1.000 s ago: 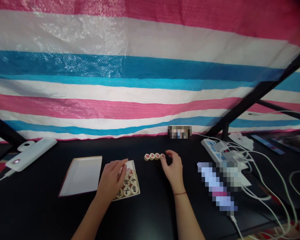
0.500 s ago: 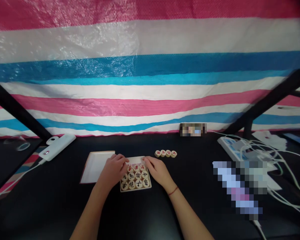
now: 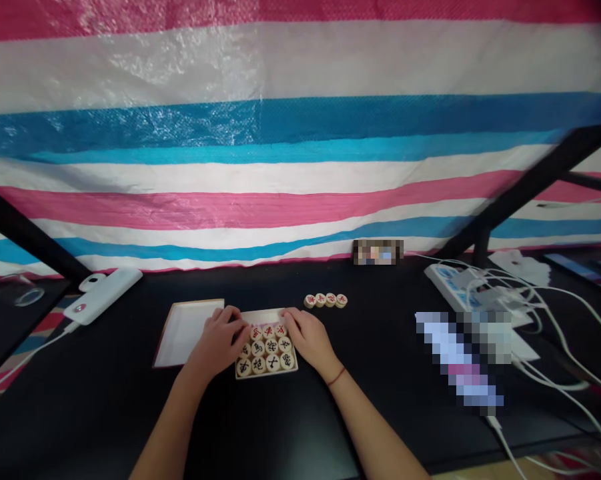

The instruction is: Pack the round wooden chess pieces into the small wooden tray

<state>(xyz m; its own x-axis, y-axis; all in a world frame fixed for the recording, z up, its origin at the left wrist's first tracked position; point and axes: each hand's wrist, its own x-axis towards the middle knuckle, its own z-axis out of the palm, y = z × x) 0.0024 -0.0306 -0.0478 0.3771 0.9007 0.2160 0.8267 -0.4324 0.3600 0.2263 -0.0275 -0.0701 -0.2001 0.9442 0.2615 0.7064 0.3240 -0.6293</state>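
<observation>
Seen from a head-worn camera, a person's left hand [image 3: 217, 343] and right hand [image 3: 305, 339] rest with fingers loosely curved on opposite sides of a shallow white tray [image 3: 265, 316] packed with Chinese chess pieces [image 3: 265, 350], neither hand clenched nor visibly gripping a piece. Four more pieces [image 3: 325, 301] lie in a row just beyond the tray on a black desk [image 3: 130, 413], with a second white tray [image 3: 185, 333] just left and a striped tarpaulin [image 3: 300, 133] hanging behind.
</observation>
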